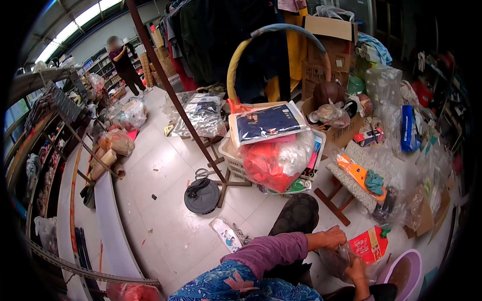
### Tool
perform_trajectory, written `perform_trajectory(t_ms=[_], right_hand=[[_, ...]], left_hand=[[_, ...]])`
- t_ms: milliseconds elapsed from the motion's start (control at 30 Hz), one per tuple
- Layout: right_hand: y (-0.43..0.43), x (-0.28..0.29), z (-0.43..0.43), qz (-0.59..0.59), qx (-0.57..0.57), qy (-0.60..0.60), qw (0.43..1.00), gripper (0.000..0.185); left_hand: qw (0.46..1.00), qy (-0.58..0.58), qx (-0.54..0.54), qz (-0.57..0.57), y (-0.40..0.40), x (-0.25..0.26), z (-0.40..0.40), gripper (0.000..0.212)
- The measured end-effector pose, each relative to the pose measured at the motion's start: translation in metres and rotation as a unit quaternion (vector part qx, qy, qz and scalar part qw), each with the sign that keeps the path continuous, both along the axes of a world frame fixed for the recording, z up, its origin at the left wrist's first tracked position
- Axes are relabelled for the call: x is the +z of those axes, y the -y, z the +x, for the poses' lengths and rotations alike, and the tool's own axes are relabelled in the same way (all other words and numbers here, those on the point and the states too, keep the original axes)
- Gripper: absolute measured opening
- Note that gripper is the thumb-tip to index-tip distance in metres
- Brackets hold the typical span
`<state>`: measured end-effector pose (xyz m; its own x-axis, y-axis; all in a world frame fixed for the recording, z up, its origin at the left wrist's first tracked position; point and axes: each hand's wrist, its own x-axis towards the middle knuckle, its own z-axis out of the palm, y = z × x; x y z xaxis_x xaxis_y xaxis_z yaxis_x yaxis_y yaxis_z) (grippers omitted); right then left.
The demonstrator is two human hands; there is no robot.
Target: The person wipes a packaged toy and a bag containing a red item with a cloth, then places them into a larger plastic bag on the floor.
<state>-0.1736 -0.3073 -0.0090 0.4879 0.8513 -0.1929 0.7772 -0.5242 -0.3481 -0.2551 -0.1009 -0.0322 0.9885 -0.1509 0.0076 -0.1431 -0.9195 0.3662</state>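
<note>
At the lower right, a clear plastic bag [333, 263] hangs between both hands. My left hand [334, 237] grips its upper edge with curled fingers. Below and to the right, my right hand [357, 268] is closed on the bag's other side. What the bag holds cannot be made out. Just beyond the hands a red and gold printed card or packet [369, 244] lies on the floor, with a small green object [385, 232] at its corner. A pink-purple plastic basin [404, 274] stands to the right of my right hand.
Ahead, a white plastic basket [233, 160] bears bagged goods. A low stool [339, 207] is left of an orange item [357, 175] on a speckled pad. Scissors [203, 173] lie by a round black lid [201, 197]. A metal pole [177, 94] rises from the floor; another person [124, 66] stands far back.
</note>
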Motion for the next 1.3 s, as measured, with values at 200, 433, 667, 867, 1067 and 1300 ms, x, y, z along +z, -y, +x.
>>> perform_trajectory(t_ms=[200, 433, 667, 867, 1067, 1300], right_hand=[[0.001, 0.003, -0.001, 0.013, -0.008, -0.022, 1.0, 0.036], [0.004, 0.002, 0.0, 0.007, -0.011, -0.024, 1.0, 0.032], [0.009, -0.015, 0.006, 0.011, -0.013, 0.003, 1.0, 0.029], [0.015, -0.026, 0.013, 0.029, -0.001, 0.013, 1.0, 0.026], [0.008, -0.01, 0.005, 0.006, -0.002, 0.0, 1.0, 0.024], [0.006, -0.001, 0.001, -0.001, -0.012, -0.003, 1.0, 0.028]], left_hand=[[1.0, 0.016, 0.0, -0.013, 0.0, -0.005, 0.001, 0.008], [0.999, 0.026, -0.008, -0.033, -0.002, 0.002, -0.001, 0.007], [0.999, 0.028, -0.007, -0.039, -0.002, -0.003, 0.0, 0.006], [0.999, 0.032, 0.003, -0.041, 0.0, 0.0, 0.0, 0.006], [0.998, 0.023, 0.012, -0.061, -0.002, -0.004, -0.001, 0.007], [0.999, -0.003, 0.002, -0.05, -0.001, -0.001, 0.001, 0.009]])
